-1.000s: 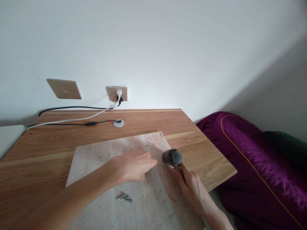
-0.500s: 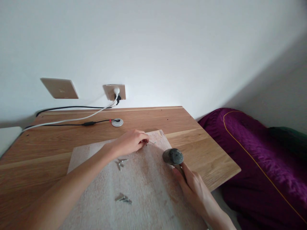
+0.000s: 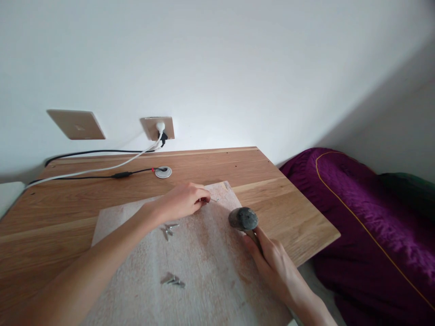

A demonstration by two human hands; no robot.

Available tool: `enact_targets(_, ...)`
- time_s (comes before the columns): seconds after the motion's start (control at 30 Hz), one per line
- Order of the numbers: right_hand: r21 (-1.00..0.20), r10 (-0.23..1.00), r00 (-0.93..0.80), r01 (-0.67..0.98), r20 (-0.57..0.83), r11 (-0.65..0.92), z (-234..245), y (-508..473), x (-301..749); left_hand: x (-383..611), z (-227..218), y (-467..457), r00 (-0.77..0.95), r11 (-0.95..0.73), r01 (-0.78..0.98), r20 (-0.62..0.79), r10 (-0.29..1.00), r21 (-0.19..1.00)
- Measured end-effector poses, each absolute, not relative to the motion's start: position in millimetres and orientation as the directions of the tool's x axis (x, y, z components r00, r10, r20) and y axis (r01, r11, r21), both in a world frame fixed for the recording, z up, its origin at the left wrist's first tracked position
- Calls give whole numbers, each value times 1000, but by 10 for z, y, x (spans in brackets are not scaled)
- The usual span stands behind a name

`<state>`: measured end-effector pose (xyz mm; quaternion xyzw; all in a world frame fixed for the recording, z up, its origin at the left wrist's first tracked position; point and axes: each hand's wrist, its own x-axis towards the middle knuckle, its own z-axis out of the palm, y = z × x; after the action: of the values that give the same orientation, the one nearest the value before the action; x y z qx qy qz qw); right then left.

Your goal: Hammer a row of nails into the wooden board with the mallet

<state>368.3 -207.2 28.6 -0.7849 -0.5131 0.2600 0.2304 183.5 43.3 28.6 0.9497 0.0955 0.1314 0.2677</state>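
Observation:
My left hand [image 3: 185,199] is closed in a pinch near the far edge of a pale, worn wooden board [image 3: 204,267]. From its fingertips a thin nail [image 3: 214,199] sticks out to the right, its end close to the board. My right hand [image 3: 268,253] grips a rubber mallet [image 3: 243,219] by its handle, with the dark head raised over the right side of the board. Two small groups of metal fasteners lie on the board: one group [image 3: 170,231] below my left wrist, the other group [image 3: 173,280] closer to me.
Under the board is a wooden desktop [image 3: 288,203] with a round cable grommet [image 3: 163,172]. White and black cables run along its back left to a wall socket [image 3: 158,129]. A purple cover [image 3: 356,226] lies beyond the right edge.
The view has shifted slightly. My left hand keeps its pinch on the nail, with its fingers turned a little. The mallet stays raised in my right hand, almost unmoved.

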Motion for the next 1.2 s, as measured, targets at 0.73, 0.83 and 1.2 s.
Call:
enact_targets(0.73, -629, 931, 340, 696, -135, -345, 302, -2071, 3674, 1911, 58, 388, 893, -760, 144, 248, 376, 634)
enact_targets(0.83, -632, 934, 336, 699, -124, -336, 297, -2071, 3679, 1924, 16, 397, 883, -732, 109, 273, 383, 673)
enact_targets(1.2, -675, 951, 296, 684, -87, -274, 601, -1768, 3643, 1897, -105, 462, 832, -572, 112, 238, 502, 813)
